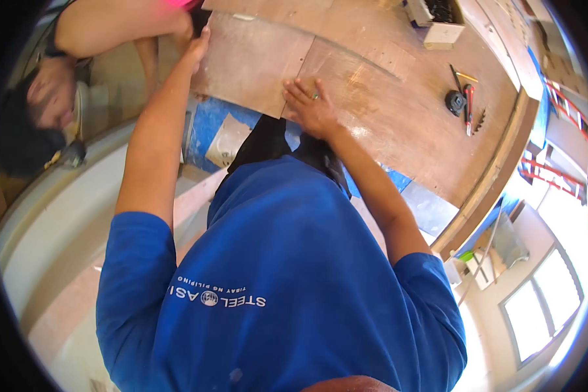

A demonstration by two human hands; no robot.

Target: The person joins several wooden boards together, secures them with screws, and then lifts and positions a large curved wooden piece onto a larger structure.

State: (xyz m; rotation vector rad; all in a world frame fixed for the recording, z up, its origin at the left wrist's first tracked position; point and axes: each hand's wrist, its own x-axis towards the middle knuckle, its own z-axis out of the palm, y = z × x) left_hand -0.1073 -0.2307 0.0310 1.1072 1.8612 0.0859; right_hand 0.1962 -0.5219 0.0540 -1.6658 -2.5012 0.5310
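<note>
A squarish plywood piece [258,55] lies at the left end of the work surface, its right side meeting a larger plywood sheet [372,98] along a seam. My left hand [199,52] holds the piece's left edge; some of its fingers are hidden. Flat near the seam, at the piece's lower right corner, rests my right hand [312,112], fingers spread and a ring on one. Farther right on the sheet are a black tape measure [455,102], a red and black cutter knife [468,108], a yellow-tipped tool [467,77] and a dark drill bit [480,121].
An open cardboard box [441,32] with dark contents stands on the far part of the sheet. A wooden strip [493,183] borders the right side. Another person [52,98] crouches low at the left, close to my left arm. Red ladders [555,176] stand far right.
</note>
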